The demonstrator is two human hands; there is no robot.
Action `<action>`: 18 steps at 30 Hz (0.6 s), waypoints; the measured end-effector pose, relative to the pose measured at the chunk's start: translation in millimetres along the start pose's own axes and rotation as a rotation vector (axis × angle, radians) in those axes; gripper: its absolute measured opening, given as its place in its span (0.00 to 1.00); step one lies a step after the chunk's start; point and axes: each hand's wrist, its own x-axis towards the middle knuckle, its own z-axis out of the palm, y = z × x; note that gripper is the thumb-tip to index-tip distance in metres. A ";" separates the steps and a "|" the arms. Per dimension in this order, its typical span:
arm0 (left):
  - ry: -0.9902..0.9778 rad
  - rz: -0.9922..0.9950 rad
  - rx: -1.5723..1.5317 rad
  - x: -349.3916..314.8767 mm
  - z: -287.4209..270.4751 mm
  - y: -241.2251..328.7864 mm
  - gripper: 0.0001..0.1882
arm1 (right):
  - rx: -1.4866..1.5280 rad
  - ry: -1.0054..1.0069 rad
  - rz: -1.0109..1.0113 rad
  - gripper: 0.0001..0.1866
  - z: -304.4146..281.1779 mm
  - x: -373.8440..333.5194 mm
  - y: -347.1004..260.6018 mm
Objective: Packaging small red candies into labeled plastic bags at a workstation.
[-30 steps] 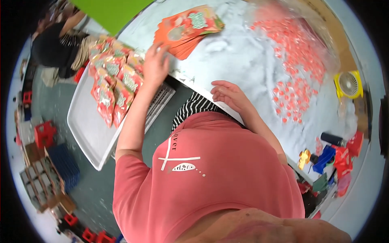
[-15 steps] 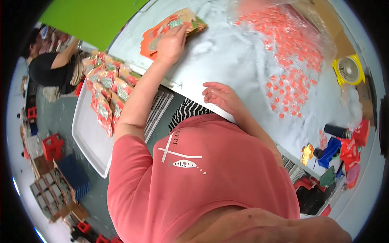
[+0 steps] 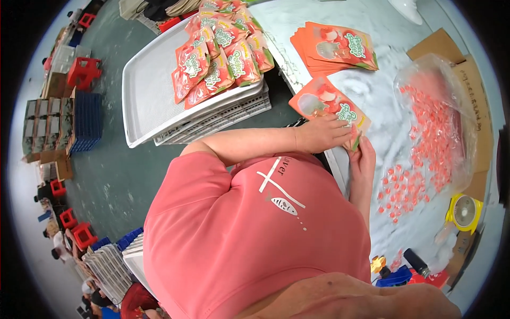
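Note:
A flat red and orange printed pouch (image 3: 313, 98) with a clear round window lies at the table's near edge, apart from the stack. My left hand (image 3: 322, 132) reaches across it, its fingers gripping the pouch near its right end. With my right hand (image 3: 363, 158) I pinch the same pouch at its green-tipped corner; part of that corner is hidden by the fingers. Just beyond is a fanned stack of matching flat pouches (image 3: 340, 49). To the right, individually wrapped red-orange candies (image 3: 405, 189) are spread loose beside a clear plastic bag (image 3: 443, 80) holding many more.
Left of the table, filled pouches (image 3: 212, 69) rest on a white tray (image 3: 139, 114) atop several stacked trays. At the table's right side are cardboard (image 3: 481, 138) and a yellow fan (image 3: 464, 212). A dark cylinder (image 3: 416, 262) lies near the lower right. Red stools (image 3: 83, 72) stand on the floor.
The view has swung left. My left hand has left the stack, and one pouch now lies nearer me. My right hand, empty before, has closed on that pouch's corner.

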 end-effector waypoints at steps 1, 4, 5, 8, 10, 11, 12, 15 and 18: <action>-0.050 -0.023 -0.056 -1.1 -1.2 2.3 0.24 | -0.036 0.022 0.005 0.11 -18.8 2.6 5.3; -0.132 -0.117 -0.434 1.8 -18.9 7.3 0.24 | -0.117 0.091 0.000 0.09 -27.9 -5.9 1.4; -0.021 -0.157 -0.506 2.9 -18.1 9.1 0.23 | -0.158 0.138 -0.004 0.08 -27.3 -10.9 -0.2; 0.029 -0.391 -0.601 7.1 -20.9 9.0 0.19 | -0.366 0.136 -0.071 0.05 -26.5 -20.5 -8.1; 0.217 -0.371 -0.543 15.6 -22.8 11.7 0.15 | -0.463 0.101 -0.133 0.04 -10.7 -28.3 -7.5; 0.143 -0.436 -0.564 22.3 -29.4 14.3 0.15 | -0.555 0.071 -0.199 0.02 0.6 -33.9 -7.9; 0.069 -0.499 -0.583 26.5 -31.9 16.6 0.16 | -0.555 0.073 -0.201 0.02 6.6 -37.3 -7.5; 0.038 -0.547 -0.660 35.2 -24.6 20.7 0.17 | -0.687 0.049 -0.295 0.06 17.7 -44.7 -2.7; 0.086 -0.554 -0.702 33.3 0.3 19.1 0.15 | -0.790 0.094 -0.259 0.09 18.2 -44.9 -8.4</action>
